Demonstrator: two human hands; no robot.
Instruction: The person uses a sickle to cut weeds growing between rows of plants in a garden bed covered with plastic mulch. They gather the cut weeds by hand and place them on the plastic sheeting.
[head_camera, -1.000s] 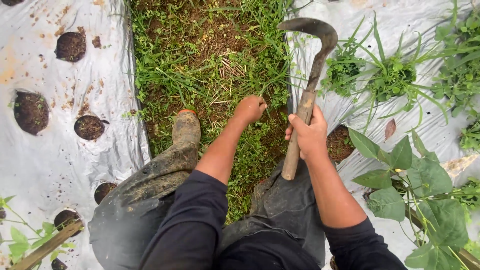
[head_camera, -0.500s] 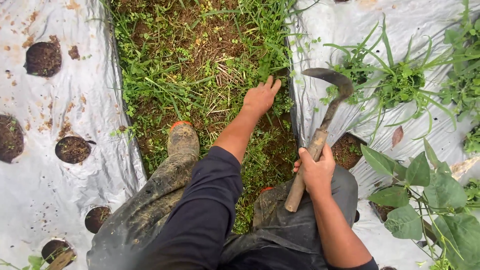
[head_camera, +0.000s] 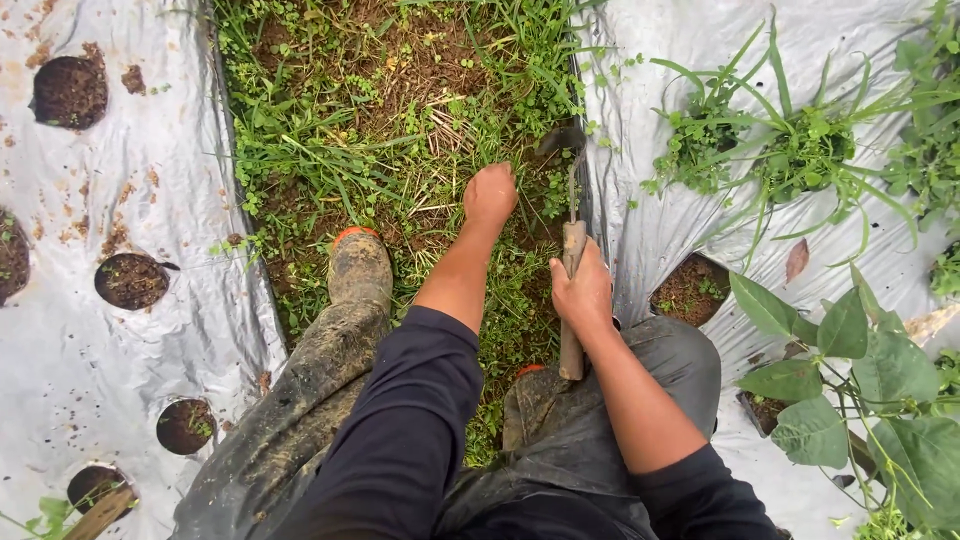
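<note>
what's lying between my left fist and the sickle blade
In the head view only low green weeds fill the narrow gap between the left hand and the sickle.

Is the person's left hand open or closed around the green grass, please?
Closed. The left hand is balled into a fist on a tuft of green grass, fingers curled under, beside the curved metal sickle.

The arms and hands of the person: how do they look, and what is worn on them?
Both arms wear dark navy long sleeves, pushed up so that the forearms are bare. The left sleeve is bunched at the elbow; the right sleeve ends a little below the elbow. The left hand and the right hand are bare: no gloves, no watch and no rings show.
</note>
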